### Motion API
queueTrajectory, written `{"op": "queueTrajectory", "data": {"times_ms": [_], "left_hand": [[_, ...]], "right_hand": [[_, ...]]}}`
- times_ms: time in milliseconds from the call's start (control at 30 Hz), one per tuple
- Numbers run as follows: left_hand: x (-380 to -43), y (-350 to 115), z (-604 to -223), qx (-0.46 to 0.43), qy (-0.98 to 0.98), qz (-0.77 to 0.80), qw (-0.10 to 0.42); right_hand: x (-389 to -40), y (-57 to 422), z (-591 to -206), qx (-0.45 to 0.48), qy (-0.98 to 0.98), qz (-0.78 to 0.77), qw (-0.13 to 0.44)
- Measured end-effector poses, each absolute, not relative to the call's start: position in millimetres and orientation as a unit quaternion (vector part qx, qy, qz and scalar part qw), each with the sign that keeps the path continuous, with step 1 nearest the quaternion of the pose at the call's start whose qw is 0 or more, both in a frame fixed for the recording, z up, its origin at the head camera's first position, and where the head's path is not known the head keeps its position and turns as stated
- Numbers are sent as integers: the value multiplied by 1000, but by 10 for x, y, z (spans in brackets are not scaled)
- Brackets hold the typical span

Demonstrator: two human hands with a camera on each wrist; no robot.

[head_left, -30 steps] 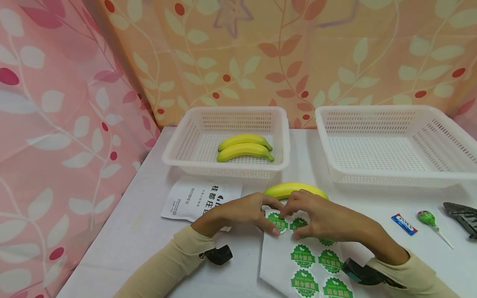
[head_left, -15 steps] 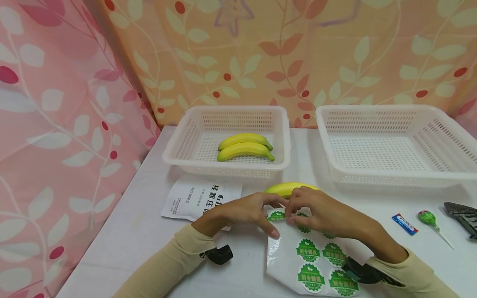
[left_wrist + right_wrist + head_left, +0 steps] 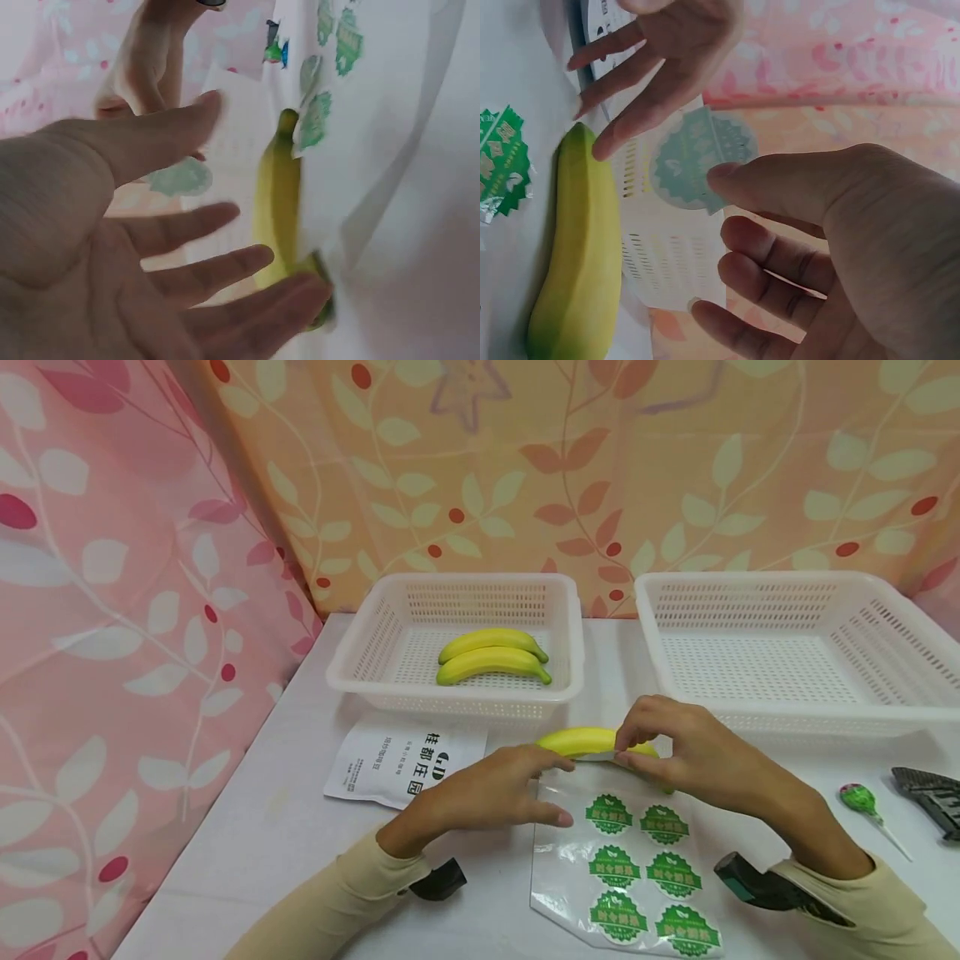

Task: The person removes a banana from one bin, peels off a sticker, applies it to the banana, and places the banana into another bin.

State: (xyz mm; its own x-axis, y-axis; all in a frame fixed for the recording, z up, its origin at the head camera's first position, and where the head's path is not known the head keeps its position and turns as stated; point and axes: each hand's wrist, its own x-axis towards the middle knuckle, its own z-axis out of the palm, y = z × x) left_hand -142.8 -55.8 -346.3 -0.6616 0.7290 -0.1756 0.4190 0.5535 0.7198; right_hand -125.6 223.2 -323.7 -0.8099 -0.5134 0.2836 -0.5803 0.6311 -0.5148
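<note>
My right hand (image 3: pixel 693 747) pinches a peeled round sticker (image 3: pixel 682 165) between thumb and forefinger. The sticker shows pale green from behind and hangs above the sticker sheet's far edge, near a yellow banana (image 3: pixel 577 742). To its left is my left hand (image 3: pixel 491 789), fingers spread and relaxed, with nothing in it; in the left wrist view its fingertips overlap the banana, and contact is unclear. Beneath both hands lies the white, glossy sticker sheet (image 3: pixel 562 868) with several green round stickers (image 3: pixel 618 914). My right hand partly covers the banana.
A white basket (image 3: pixel 352 672) with two bananas (image 3: pixel 495 664) stands at the back left, another white basket (image 3: pixel 750 706) at the back right. A white printed pouch (image 3: pixel 375 764) lies left. At right are a lollipop (image 3: pixel 861 800) and a black packet (image 3: pixel 930 797).
A sticker has come off the sheet's top in my right hand, which has moved up and right. The sheet now lies flatter, and my left fingers have let go of it.
</note>
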Motion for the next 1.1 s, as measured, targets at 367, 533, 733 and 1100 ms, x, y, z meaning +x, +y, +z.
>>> {"op": "queueTrajectory", "data": {"times_ms": [367,533,733,1100], "left_hand": [[-1497,-514,-3534,230,776,529,255],[-1515,-508,-3607,222,786,542,197],[-1512,-465,-3682,239,803,528,138],[-1525,-437,-3664,305,875,375,15]], "right_hand": [[-1244,2112,-3340,374,-862,336,70],[-1226,2097,-3323,315,-894,318,8],[-1253,2115,-3311,253,-920,300,-10],[-1390,2151,-3474,224,-910,350,8]]}}
